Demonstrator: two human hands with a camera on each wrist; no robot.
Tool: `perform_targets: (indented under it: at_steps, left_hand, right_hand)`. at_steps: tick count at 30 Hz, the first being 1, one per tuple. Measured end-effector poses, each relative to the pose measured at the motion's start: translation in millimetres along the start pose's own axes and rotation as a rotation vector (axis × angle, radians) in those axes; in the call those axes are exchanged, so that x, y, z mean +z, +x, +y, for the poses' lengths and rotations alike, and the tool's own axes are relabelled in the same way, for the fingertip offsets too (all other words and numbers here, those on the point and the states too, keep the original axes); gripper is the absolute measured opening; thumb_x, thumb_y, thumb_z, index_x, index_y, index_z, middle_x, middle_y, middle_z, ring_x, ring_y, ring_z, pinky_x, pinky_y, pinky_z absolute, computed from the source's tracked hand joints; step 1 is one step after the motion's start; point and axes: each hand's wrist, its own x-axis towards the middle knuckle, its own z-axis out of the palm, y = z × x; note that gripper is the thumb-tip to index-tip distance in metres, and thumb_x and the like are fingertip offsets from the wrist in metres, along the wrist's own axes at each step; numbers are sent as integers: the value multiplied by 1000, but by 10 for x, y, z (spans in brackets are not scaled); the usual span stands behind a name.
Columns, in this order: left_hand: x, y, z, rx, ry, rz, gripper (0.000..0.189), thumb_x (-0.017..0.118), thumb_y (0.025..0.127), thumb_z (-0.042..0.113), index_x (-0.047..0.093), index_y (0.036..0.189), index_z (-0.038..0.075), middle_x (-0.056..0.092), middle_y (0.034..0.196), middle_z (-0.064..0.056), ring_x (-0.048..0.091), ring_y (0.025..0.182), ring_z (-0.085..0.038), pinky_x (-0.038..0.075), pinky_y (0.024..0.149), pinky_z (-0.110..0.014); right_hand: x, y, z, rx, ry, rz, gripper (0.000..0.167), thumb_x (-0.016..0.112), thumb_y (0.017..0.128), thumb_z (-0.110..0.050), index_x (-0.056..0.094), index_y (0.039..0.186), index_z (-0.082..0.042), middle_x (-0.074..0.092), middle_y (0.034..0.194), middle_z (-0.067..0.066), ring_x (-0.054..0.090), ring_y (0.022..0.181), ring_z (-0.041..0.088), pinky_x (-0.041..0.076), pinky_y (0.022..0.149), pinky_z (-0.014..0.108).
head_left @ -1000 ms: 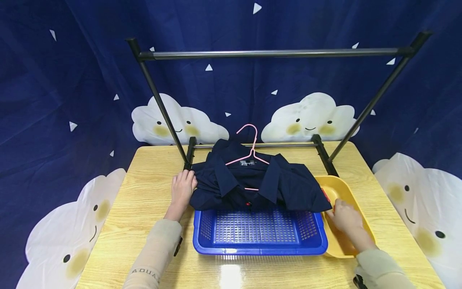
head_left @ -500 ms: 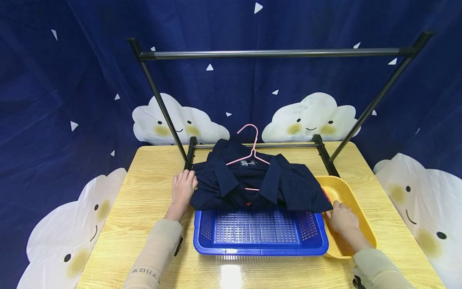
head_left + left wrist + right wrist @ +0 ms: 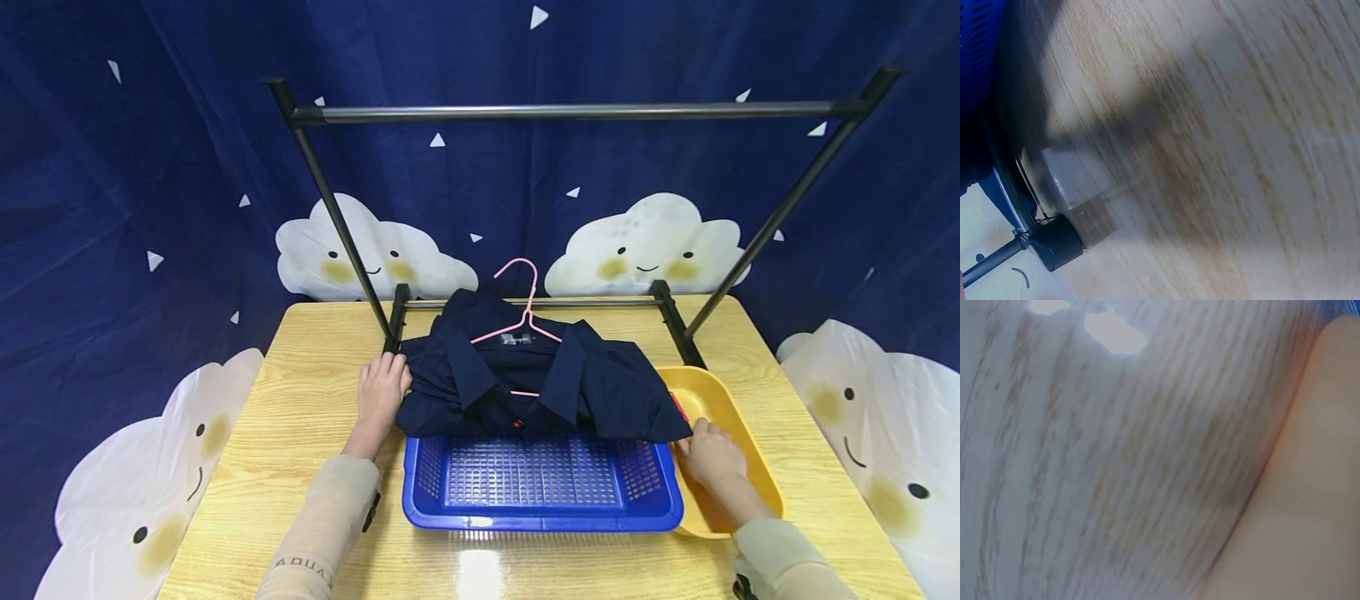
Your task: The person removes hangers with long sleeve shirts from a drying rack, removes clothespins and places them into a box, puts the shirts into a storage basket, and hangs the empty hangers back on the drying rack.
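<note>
A dark navy collared shirt lies over the back of a blue slotted basket, with a pink hanger inside its neck. My left hand grips the edge of the left sleeve beside the rack's foot; a speck of yellow shows by its fingertips. Over the yellow tray, my right hand pinches the corner of the right sleeve, its fingertips partly hidden. A thin red object peeks out next to that sleeve. Neither hand's grip shows in the wrist views.
A black metal rack stands behind, its top bar high above the shirt and its lower bar near the table's back edge. The wooden table carries everything. A curtain with clouds hangs behind. In the left wrist view, a rack tube appears.
My right hand has shifted slightly toward the sleeve's corner, and the red bit by its thumb is now out of sight. My left hand, shirt and basket look the same.
</note>
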Motion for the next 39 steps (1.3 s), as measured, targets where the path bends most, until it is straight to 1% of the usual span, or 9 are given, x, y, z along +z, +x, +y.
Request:
perform_targets:
  at_steps: [4, 8, 13, 18, 22, 25, 28, 35, 39]
  left_hand:
    - [6, -4, -2, 0, 0, 7, 17, 41, 85, 18, 51, 87, 5, 49, 78, -10, 47, 68, -30, 37, 61, -39]
    - [6, -2, 2, -1, 1, 11, 17, 41, 85, 18, 51, 87, 4, 49, 78, -11, 47, 67, -30, 37, 61, -39]
    - [-5, 4, 4, 1, -2, 5, 16, 42, 85, 17, 51, 87, 4, 49, 78, -11, 47, 67, -30, 38, 61, -39]
    - [-3, 9, -1, 6, 1, 15, 14, 45, 84, 16, 51, 87, 4, 49, 78, -11, 48, 68, -30, 38, 60, -39]
    - [4, 8, -1, 11, 1, 20, 14, 44, 84, 16, 51, 86, 4, 49, 77, -11, 48, 68, -30, 38, 60, -39]
    - [3, 8, 2, 11, 5, 20, 14, 44, 84, 16, 51, 86, 4, 48, 77, -11, 48, 67, -30, 38, 60, -39]
    - [-4, 12, 7, 10, 13, 21, 15, 43, 84, 16, 51, 86, 4, 48, 77, -12, 48, 67, -30, 38, 60, -39]
    - [-9, 15, 19, 11, 6, 12, 16, 41, 85, 17, 51, 86, 4, 48, 77, -11, 47, 67, -30, 38, 60, -39]
    - [0, 8, 12, 13, 7, 26, 15, 42, 84, 16, 51, 86, 4, 48, 77, -11, 47, 67, -29, 38, 60, -39]
  right_hand:
    - [-68, -1, -5, -19, 32, 57, 36, 49, 87, -19, 37, 94, 13, 47, 83, 33, 50, 76, 50, 42, 61, 58]
    - [-187, 37, -11, -50, 70, 171, 33, 55, 85, -17, 39, 89, 12, 47, 79, 32, 50, 70, 50, 41, 57, 58]
    - [-488, 156, -70, -62, 128, 272, 33, 54, 88, -16, 47, 100, 13, 52, 88, 33, 52, 76, 49, 42, 60, 57]
    - [-828, 299, -236, -140, 222, 443, 27, 56, 86, -11, 51, 103, 10, 55, 86, 28, 53, 74, 42, 42, 62, 53]
    - [-1041, 380, -473, -217, 301, 508, 23, 55, 87, -9, 52, 102, 8, 57, 86, 25, 54, 78, 39, 41, 67, 52]
    - [-1139, 426, -677, -298, 346, 496, 21, 55, 86, -6, 53, 102, 7, 57, 89, 25, 54, 83, 39, 40, 73, 51]
    - [-1153, 471, -865, -378, 345, 449, 21, 56, 88, -8, 55, 103, 5, 56, 94, 23, 52, 89, 38, 39, 78, 52]
    - [-1067, 519, -1145, -489, 239, 222, 26, 52, 93, -19, 56, 112, -1, 55, 109, 20, 50, 106, 38, 37, 85, 56]
    - [-1036, 513, -1206, -560, 207, 168, 27, 53, 92, -18, 56, 113, -1, 56, 108, 17, 53, 103, 35, 39, 86, 52]
